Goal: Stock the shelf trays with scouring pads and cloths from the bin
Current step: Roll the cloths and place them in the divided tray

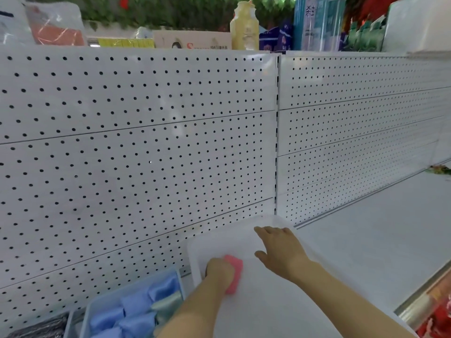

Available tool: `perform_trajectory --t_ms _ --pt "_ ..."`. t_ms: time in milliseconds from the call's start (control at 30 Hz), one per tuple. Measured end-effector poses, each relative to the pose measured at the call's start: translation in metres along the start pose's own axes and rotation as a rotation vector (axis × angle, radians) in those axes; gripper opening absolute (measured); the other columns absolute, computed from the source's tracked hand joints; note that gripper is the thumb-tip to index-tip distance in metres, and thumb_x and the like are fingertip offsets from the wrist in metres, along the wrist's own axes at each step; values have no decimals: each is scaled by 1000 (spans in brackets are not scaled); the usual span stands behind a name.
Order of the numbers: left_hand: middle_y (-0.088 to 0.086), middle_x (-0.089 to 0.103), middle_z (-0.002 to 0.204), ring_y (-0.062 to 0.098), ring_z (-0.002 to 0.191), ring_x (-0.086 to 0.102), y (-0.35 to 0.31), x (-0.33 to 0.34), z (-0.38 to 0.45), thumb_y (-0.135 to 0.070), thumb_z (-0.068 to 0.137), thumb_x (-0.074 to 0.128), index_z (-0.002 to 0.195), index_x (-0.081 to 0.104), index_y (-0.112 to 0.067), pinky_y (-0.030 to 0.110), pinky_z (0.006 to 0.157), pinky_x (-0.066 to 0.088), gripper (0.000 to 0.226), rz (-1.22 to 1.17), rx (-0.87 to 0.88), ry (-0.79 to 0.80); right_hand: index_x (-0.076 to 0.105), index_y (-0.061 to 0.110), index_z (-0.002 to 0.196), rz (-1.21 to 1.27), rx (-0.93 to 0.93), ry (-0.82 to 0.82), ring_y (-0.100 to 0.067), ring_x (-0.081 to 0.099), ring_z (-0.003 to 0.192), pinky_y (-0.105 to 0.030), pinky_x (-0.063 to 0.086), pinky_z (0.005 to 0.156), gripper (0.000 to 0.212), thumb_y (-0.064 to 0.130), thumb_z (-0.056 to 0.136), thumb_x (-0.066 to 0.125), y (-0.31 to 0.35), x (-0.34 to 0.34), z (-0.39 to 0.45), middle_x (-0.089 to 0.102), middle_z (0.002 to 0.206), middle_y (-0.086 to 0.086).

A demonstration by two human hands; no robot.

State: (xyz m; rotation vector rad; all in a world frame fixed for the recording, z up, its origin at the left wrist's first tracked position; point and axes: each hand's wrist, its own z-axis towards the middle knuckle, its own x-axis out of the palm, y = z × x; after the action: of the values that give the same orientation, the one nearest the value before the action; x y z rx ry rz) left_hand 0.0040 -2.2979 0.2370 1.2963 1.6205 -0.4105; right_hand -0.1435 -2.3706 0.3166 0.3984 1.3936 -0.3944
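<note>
A pink pad (234, 272) is gripped by my left hand (218, 270) inside a white translucent tray (244, 232) on the shelf. My right hand (280, 250) reaches into the same tray with fingers spread and relaxed, holding nothing. To the left stands a light blue tray (180, 276) filled with several blue cloths (136, 311) and a pale green one (168, 306). At the bottom left corner lies a dark grey pile of scouring pads (41, 329), partly cut off by the frame edge.
A white pegboard wall (136, 147) backs the shelf. Bare white shelf surface (380, 242) stretches to the right, with a metal front rail (419, 303). Bottles and packets (245, 25) stand on top of the unit. A small green item (439, 170) lies far right.
</note>
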Motion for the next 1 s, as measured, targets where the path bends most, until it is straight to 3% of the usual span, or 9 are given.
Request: perform_trajectory --t_ms 67,267,433,533,633,700,867,933,1000 --pt "14 62 125 33 112 61 1 -3 -5 -17 93 48 121 59 -6 44 95 50 32 36 18 -98 32 16 142 2 0 11 -24 46 125 -35 29 107 53 37 96 44 3 2 0 48 137 -2" --pt "16 67 104 35 94 64 16 -31 -29 -39 100 27 102 65 -4 35 75 43 52 -3 93 -315 32 16 143 64 0 35 -24 47 125 -35 32 106 54 40 96 45 17 3 0 48 138 -3" --pt "9 66 85 27 81 62 56 -62 -73 -34 91 45 81 60 -9 35 70 48 32 -296 169 -361 26 19 149 403 46 91 -21 45 129 -33 36 106 63 33 93 52 37 -4 -5 46 142 0" --pt "1 72 77 12 63 57 83 -72 -111 -26 81 48 66 52 -18 29 61 44 18 -607 220 -350 49 25 129 721 70 53 -17 60 107 -29 49 86 46 25 85 61 52 -9 -8 64 115 4" --pt "-2 69 69 14 65 60 103 -74 -144 -28 78 46 64 51 -19 43 68 53 18 -791 224 -369 59 21 105 995 92 19 -17 64 91 -31 53 73 29 17 78 70 69 -16 -14 68 100 1" --pt "-2 65 69 12 69 65 112 -70 -162 -22 84 48 66 51 -16 44 80 56 20 -876 212 -392 61 13 98 1169 39 -2 -18 63 83 -29 50 66 26 11 76 74 80 -19 -18 69 97 -6" --pt "6 69 89 19 78 72 120 -41 -188 -29 94 55 90 59 -11 42 81 60 19 -1323 93 -551 63 0 99 1534 58 7 -19 68 77 -24 54 62 17 0 82 68 113 -26 -27 72 91 -12" --pt "10 71 97 23 78 73 113 -20 -195 -34 91 63 115 53 -21 42 79 60 29 -1587 52 -577 64 -1 100 1635 116 10 -22 70 78 -29 56 64 19 0 81 69 126 -24 -27 73 93 -14" --pt "11 73 96 24 81 74 107 1 -203 -32 85 71 127 45 -37 40 80 60 49 -1686 32 -608 63 -2 103 1680 178 4 -29 70 84 -39 59 71 26 2 79 73 136 -21 -27 72 98 -18"
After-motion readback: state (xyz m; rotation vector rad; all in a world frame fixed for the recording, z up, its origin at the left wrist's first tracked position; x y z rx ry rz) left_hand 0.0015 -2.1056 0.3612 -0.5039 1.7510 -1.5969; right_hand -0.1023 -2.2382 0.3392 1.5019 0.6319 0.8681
